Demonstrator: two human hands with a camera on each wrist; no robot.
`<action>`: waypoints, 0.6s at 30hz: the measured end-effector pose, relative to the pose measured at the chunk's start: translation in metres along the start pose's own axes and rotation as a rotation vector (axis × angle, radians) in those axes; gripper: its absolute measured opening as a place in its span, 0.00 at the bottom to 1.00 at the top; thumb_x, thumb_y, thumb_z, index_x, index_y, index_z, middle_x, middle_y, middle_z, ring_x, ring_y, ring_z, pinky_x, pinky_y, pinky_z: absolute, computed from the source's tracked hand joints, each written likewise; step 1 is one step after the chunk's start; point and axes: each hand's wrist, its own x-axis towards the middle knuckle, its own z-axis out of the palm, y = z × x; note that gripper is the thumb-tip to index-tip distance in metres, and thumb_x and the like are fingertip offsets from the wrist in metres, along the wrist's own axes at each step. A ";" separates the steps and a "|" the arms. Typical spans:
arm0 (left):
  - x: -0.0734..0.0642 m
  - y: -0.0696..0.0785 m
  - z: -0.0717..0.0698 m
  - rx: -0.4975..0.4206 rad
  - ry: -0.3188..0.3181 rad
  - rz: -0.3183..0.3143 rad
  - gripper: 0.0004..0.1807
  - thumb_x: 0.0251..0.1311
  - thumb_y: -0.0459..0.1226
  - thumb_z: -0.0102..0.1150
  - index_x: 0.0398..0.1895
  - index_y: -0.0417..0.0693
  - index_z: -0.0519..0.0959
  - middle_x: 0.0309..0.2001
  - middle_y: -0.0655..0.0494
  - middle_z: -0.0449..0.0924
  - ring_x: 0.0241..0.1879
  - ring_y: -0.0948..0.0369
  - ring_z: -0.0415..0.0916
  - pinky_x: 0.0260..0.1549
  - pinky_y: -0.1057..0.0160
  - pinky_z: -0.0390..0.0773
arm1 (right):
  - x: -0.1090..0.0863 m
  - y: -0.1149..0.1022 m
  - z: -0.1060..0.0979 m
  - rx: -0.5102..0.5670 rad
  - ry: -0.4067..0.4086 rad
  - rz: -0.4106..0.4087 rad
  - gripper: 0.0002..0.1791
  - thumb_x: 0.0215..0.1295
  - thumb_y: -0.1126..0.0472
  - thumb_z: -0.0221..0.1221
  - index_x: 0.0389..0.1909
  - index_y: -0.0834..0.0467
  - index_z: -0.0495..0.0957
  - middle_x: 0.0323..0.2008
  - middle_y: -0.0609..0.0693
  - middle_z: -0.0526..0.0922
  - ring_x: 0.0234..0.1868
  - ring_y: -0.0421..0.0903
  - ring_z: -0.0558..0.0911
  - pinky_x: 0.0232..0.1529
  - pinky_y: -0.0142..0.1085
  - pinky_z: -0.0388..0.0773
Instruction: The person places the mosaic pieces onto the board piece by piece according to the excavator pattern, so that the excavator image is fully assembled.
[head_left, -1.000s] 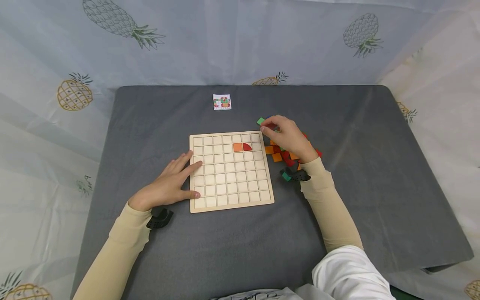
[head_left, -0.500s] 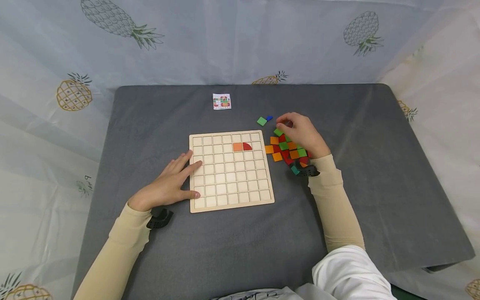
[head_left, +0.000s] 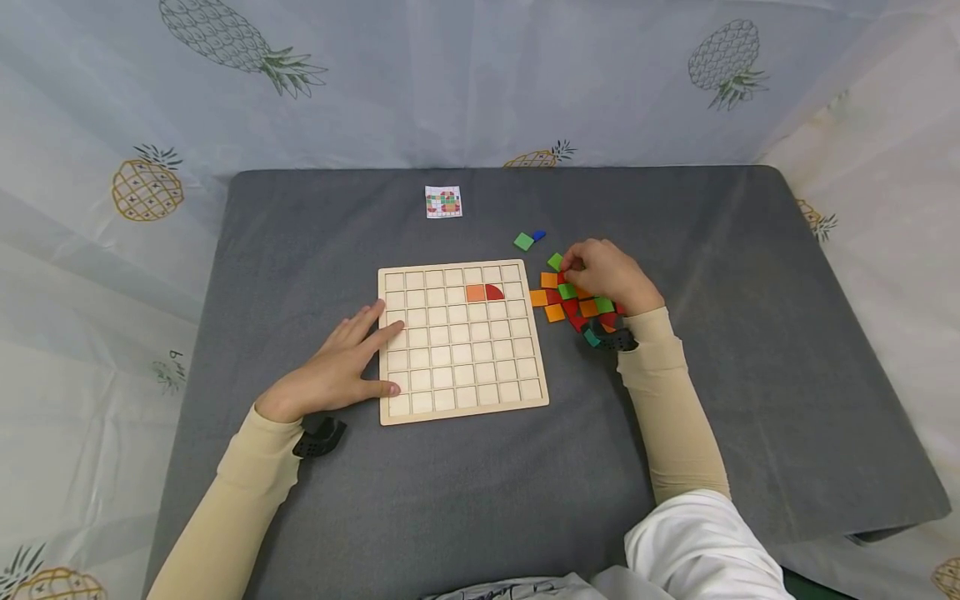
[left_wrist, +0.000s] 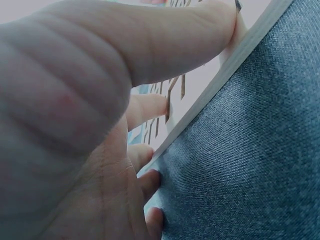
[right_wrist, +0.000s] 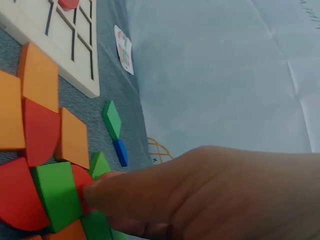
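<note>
A pale wooden grid board (head_left: 442, 358) lies on the grey table, holding an orange square tile (head_left: 476, 293) and a red quarter-circle tile (head_left: 494, 292) side by side near its far right. My left hand (head_left: 330, 375) rests on the board's left edge with fingers spread; in the left wrist view the thumb (left_wrist: 190, 37) presses over the rim. To the board's right, my right hand (head_left: 607, 273) reaches into the tile pile with thumb and forefinger curled together. Its thumb (right_wrist: 115, 197) lies against a red tile (right_wrist: 80, 182) beside a green square tile (right_wrist: 57, 192).
Several orange, red and green tiles cluster under the right hand, some touching each other, such as an orange tile (head_left: 554, 313). A loose green tile (head_left: 523, 242) and a blue piece (head_left: 538, 236) lie beyond. A small printed card (head_left: 443, 202) sits near the far table edge.
My right hand has moved right, away from the loose green and blue pieces, then lowered into the pile, its fingertips now at a red tile. The left hand and board have stayed put.
</note>
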 end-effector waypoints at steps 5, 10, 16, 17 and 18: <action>0.000 0.001 -0.001 0.002 0.005 0.007 0.49 0.60 0.47 0.71 0.80 0.45 0.56 0.83 0.39 0.32 0.81 0.36 0.32 0.77 0.33 0.38 | 0.002 -0.001 0.003 -0.001 0.015 0.014 0.11 0.71 0.65 0.57 0.50 0.62 0.83 0.44 0.60 0.83 0.38 0.54 0.76 0.39 0.45 0.76; -0.001 0.001 -0.001 0.006 0.002 0.004 0.49 0.60 0.48 0.71 0.80 0.46 0.56 0.83 0.39 0.32 0.81 0.36 0.33 0.76 0.33 0.38 | 0.003 0.000 0.005 0.004 0.057 0.098 0.14 0.73 0.58 0.60 0.53 0.62 0.80 0.46 0.61 0.82 0.41 0.56 0.77 0.42 0.47 0.76; -0.001 0.001 -0.001 0.006 0.002 0.003 0.49 0.60 0.48 0.71 0.80 0.46 0.56 0.83 0.39 0.32 0.81 0.36 0.32 0.76 0.32 0.38 | 0.004 -0.001 0.006 -0.016 0.088 0.148 0.22 0.73 0.52 0.60 0.58 0.63 0.79 0.46 0.61 0.83 0.41 0.56 0.77 0.41 0.47 0.76; -0.001 0.000 -0.001 0.005 0.003 0.003 0.49 0.60 0.48 0.71 0.80 0.46 0.56 0.83 0.39 0.32 0.81 0.36 0.32 0.76 0.32 0.38 | 0.004 -0.001 0.006 -0.018 0.090 0.146 0.22 0.73 0.51 0.59 0.58 0.64 0.79 0.44 0.61 0.83 0.39 0.56 0.76 0.40 0.46 0.75; -0.001 0.000 -0.001 0.005 0.003 0.004 0.49 0.60 0.48 0.71 0.80 0.46 0.56 0.83 0.39 0.32 0.81 0.36 0.32 0.76 0.32 0.38 | 0.003 -0.002 0.006 -0.022 0.091 0.143 0.22 0.74 0.51 0.59 0.58 0.63 0.79 0.43 0.61 0.82 0.38 0.55 0.76 0.38 0.45 0.74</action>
